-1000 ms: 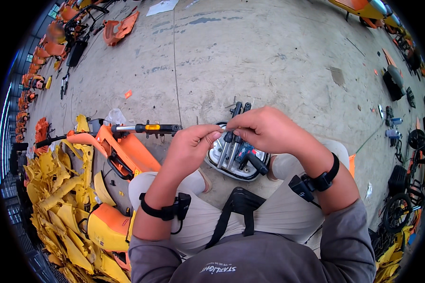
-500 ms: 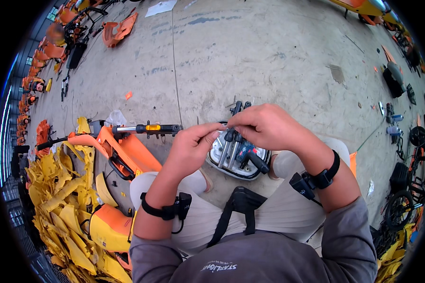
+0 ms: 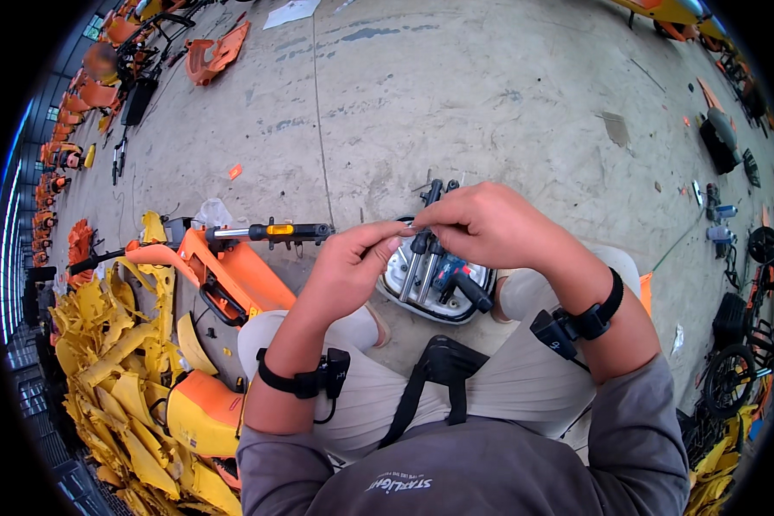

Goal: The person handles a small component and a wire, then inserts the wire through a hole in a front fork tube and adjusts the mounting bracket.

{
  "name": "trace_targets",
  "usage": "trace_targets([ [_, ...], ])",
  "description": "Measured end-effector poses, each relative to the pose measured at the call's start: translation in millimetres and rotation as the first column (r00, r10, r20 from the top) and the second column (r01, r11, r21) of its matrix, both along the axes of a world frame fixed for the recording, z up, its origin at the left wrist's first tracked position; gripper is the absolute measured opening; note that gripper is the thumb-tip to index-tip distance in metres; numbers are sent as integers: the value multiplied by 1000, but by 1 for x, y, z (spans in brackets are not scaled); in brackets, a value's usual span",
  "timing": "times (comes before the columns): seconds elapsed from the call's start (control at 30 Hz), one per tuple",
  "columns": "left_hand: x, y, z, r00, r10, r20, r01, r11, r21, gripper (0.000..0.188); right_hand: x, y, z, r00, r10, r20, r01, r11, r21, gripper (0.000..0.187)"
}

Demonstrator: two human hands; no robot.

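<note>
My left hand [image 3: 349, 265] and my right hand [image 3: 480, 225] meet fingertip to fingertip above the floor in front of me. The fingers of both are pinched closed around something tiny and thin, too small to make out. Beneath them lies a rounded white panel with a dark rim [image 3: 443, 320]. On it rest two metal fork tubes [image 3: 419, 272] with dark ends and a blue-and-black power drill [image 3: 457, 282], its handle toward my right knee. My hands cover part of the tubes.
Close on my left is an orange scooter body [image 3: 245, 279] with a fork leg [image 3: 271, 232] jutting toward my left hand. A big heap of yellow plastic panels [image 3: 112, 370] lies beyond it. Wheels [image 3: 727, 383] and dark parts line the right side of the concrete floor.
My right hand has risen very slightly; the fingertips of both hands stay pinched together. The surroundings shift a little in the picture, and the tools on the floor stay as they were.
</note>
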State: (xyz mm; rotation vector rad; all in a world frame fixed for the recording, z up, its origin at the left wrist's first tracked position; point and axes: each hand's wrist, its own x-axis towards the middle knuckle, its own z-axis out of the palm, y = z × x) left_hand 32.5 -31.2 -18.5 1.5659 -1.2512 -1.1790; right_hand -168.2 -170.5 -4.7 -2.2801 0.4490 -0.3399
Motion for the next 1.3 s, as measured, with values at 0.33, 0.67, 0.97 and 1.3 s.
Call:
trace_targets([
  [0.33, 3, 0, -1, 1000, -14, 20, 13, 1000, 24, 22, 0, 0, 1, 1000, 9, 1, -9, 1000, -6, 23],
  [0.67, 3, 0, -2, 1000, -16, 12, 15, 999, 32, 21, 0, 0, 0, 1000, 11, -15, -11, 1000, -7, 23],
  [0.97, 3, 0, -2, 999, -32, 42, 32, 999, 1, 21, -1, -1, -1, 1000, 21, -2, -21, 1000, 3, 23],
  [1.3, 2, -2, 1, 954, -74, 290, 82, 997, -15, 19, 0, 4, -9, 999, 8, -52, -14, 992, -129, 24],
])
